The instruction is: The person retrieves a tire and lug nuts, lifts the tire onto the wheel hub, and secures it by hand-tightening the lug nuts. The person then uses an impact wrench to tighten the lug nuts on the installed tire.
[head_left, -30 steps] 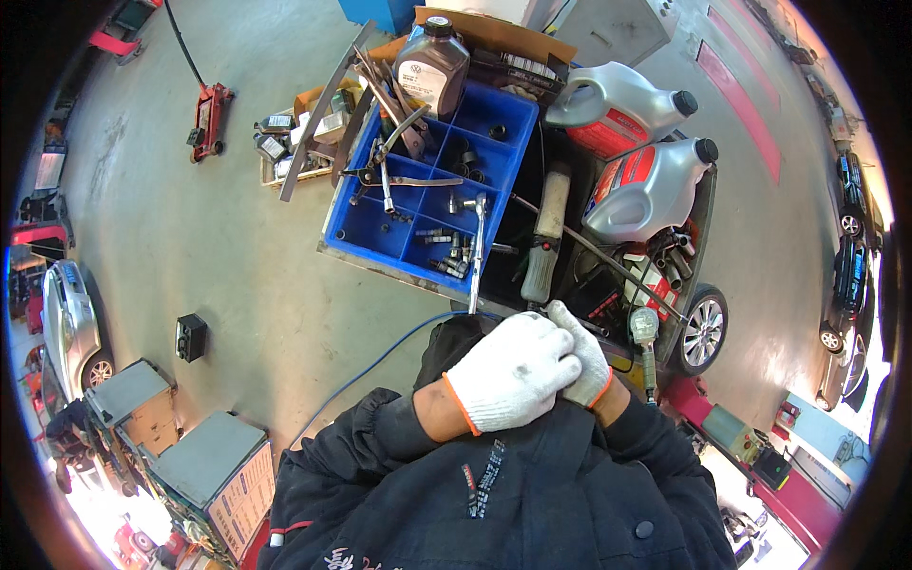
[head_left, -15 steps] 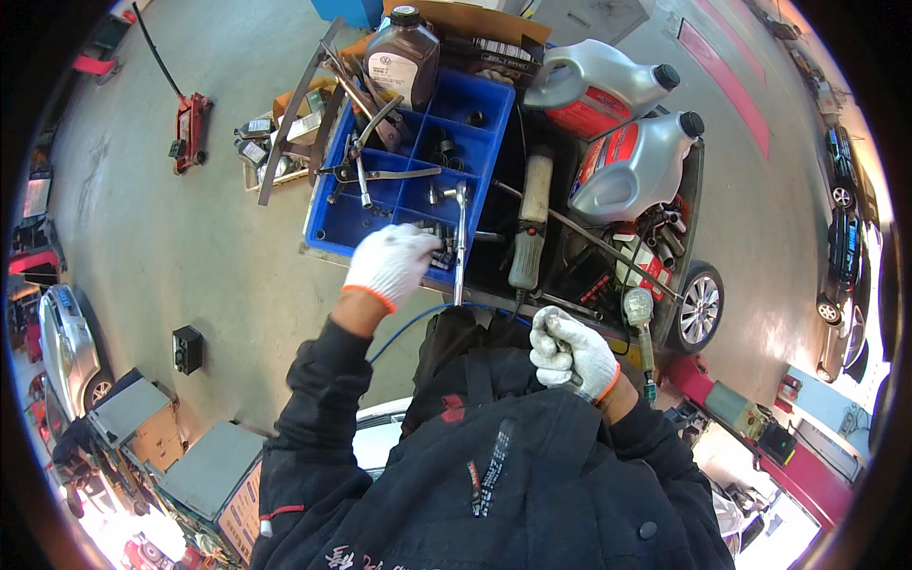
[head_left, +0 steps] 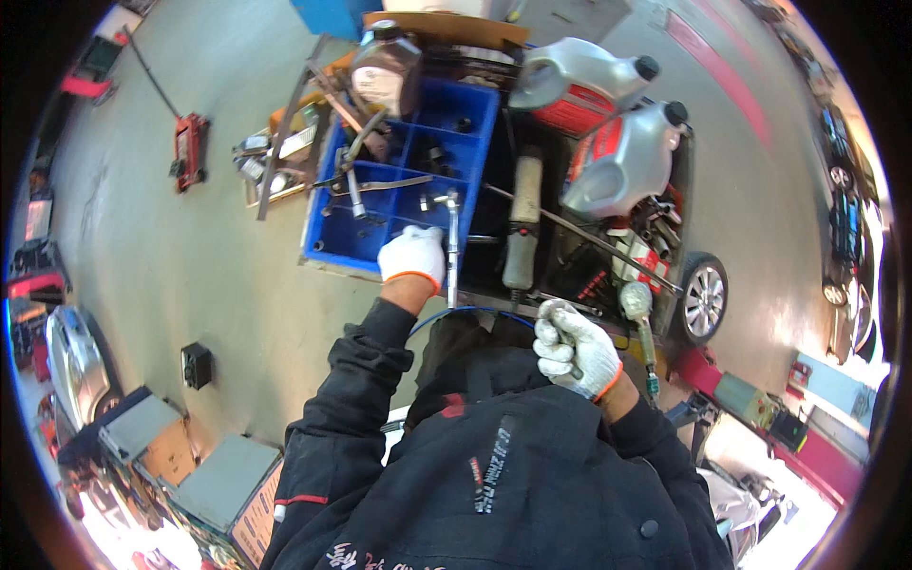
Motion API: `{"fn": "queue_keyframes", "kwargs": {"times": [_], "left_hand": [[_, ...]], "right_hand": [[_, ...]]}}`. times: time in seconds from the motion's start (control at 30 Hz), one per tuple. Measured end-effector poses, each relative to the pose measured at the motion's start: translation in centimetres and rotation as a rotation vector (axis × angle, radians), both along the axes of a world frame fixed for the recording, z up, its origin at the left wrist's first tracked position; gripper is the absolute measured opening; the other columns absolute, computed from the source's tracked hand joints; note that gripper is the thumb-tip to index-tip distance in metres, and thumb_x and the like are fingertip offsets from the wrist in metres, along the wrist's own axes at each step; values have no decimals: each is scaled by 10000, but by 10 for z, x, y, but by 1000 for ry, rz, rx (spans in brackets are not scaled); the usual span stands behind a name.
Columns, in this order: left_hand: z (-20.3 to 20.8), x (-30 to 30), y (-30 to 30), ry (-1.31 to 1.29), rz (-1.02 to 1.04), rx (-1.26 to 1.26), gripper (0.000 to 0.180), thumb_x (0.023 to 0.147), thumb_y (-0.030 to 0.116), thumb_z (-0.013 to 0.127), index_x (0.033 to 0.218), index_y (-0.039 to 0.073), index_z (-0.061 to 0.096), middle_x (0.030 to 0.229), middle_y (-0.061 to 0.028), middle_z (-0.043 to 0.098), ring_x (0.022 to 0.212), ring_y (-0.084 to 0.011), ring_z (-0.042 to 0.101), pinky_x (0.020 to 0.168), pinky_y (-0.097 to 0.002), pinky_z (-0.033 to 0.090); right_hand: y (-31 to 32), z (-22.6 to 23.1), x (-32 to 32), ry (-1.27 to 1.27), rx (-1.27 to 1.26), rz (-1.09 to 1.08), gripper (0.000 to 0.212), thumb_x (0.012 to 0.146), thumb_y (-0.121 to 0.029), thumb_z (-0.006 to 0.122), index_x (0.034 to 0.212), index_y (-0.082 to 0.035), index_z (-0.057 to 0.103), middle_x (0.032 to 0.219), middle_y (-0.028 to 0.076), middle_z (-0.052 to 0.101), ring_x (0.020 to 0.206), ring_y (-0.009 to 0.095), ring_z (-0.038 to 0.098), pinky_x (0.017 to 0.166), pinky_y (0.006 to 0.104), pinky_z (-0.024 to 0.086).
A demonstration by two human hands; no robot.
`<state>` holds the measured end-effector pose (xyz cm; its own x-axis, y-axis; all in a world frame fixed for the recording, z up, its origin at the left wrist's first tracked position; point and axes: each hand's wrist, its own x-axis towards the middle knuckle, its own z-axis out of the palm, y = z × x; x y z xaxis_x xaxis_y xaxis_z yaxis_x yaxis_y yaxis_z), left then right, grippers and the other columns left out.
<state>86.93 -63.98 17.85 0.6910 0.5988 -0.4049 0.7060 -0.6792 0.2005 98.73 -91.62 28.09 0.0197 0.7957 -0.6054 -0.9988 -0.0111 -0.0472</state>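
A workshop with a grey concrete floor (head_left: 190, 275) spreads below, bent by the lens, and a tool cart stands at its middle with a blue compartment tray (head_left: 404, 180) on top.

Much here is hard to read. The left hand (head_left: 412, 256), in a white glove with an orange cuff, rests on the near edge of the blue compartment tray, its fingers curled down over the rim beside a long ratchet wrench (head_left: 452, 247). The glove hides whether the fingers grip the wrench handle or only the tray edge; I cannot tell. The right hand (head_left: 575, 347), gloved the same, sits well to the right of the tray and nearer the body, clenched around a small dark item that the fist covers almost wholly; its kind cannot be made out. A dark jacket fills the lower part of the view and hides whatever lies under the chest.

The tray's compartments hold loose metal sockets, bolts and a pair of pliers (head_left: 351, 176), too small to tell apart one by one. A dark oil jug (head_left: 385, 71) stands at the tray's far left corner. Right of the tray lie two grey plastic jugs (head_left: 622, 157) with black caps, on their sides. Between these and the tray lies a pale cylinder (head_left: 521, 223). Far left of the tray, a red floor jack (head_left: 188, 147) rests on the concrete.
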Motion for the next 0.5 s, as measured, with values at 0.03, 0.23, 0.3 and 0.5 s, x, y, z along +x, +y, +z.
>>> {"fn": "queue_keyframes", "kwargs": {"times": [0.03, 0.23, 0.3, 0.5], "left_hand": [[3, 3, -1, 36, 12, 19, 278, 1048, 204, 491, 1144, 178, 751, 1136, -184, 748, 1074, -395, 747, 903, -495, 600], [3, 9, 3, 182, -83, 16, 274, 1041, 203, 525, 1151, 172, 774, 1202, -188, 735, 1110, -392, 744, 924, -477, 601], [-6, 11, 6, 194, -127, 9, 257, 1046, 196, 528, 1145, 159, 762, 1215, -183, 733, 1128, -404, 737, 930, -480, 603], [-23, 13, 16, 236, -183, 0, 213, 978, 197, 614, 1106, 143, 775, 1159, -220, 745, 1142, -428, 722, 949, -492, 600]], "right_hand": [[-1, 0, 1, -35, 16, 1, 203, 1140, -208, 522, 1233, -74, 644, 914, 43, 595, 643, 73, 474, 508, 225, 423], [-20, -1, 6, -40, -23, -66, 216, 1141, -209, 507, 1239, -68, 638, 909, 34, 601, 651, 79, 477, 521, 221, 421], [-29, -3, 7, -48, -44, -99, 223, 1143, -214, 502, 1252, -75, 639, 934, 38, 611, 685, 93, 493, 560, 230, 443], [-56, -8, 10, -34, -126, -179, 267, 1147, -262, 500, 1316, -107, 635, 1066, 58, 644, 877, 170, 611, 705, 321, 551]]}}
